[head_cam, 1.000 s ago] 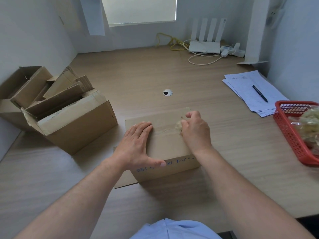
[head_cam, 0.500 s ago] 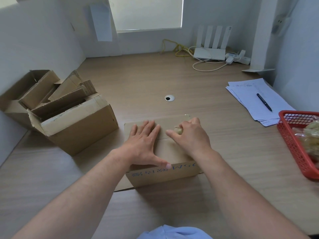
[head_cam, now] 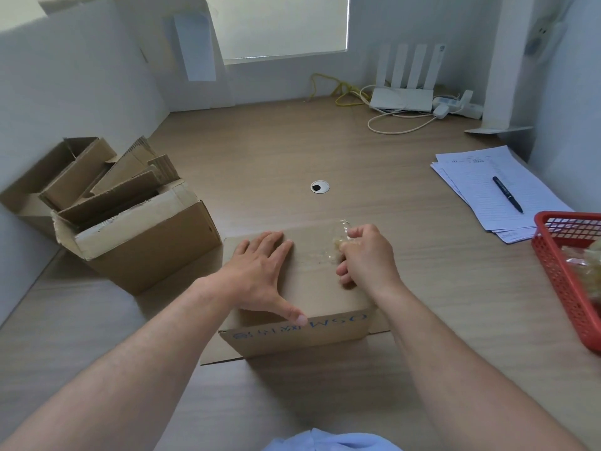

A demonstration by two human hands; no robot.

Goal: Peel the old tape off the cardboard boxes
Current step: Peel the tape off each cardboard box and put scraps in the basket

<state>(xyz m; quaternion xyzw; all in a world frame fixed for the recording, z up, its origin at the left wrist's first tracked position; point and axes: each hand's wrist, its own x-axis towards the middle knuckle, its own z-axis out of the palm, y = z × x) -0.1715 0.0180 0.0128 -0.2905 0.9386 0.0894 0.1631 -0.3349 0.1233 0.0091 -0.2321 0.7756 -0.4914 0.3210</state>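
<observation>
Pressing flat-fingered on the box [head_cam: 312, 333] at the counter's [head_cam: 292, 151] front edge, the left hand [head_cam: 260, 275] steadies it while the right hand [head_cam: 367, 258] pinches a crumpled, partly lifted tape strip [head_cam: 328, 255]; remainder looks adhered, so peeling is midway.

Desk [head_cam: 260, 151]: taped box [head_cam: 318, 294], open boxes [head_cam: 153, 249], papers [head_cam: 471, 183], red basket [head_cam: 553, 271], router [head_cam: 401, 99].

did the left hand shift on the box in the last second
No. The left hand stays flat on the left half of the box, thumb over its lettered front edge.
</observation>
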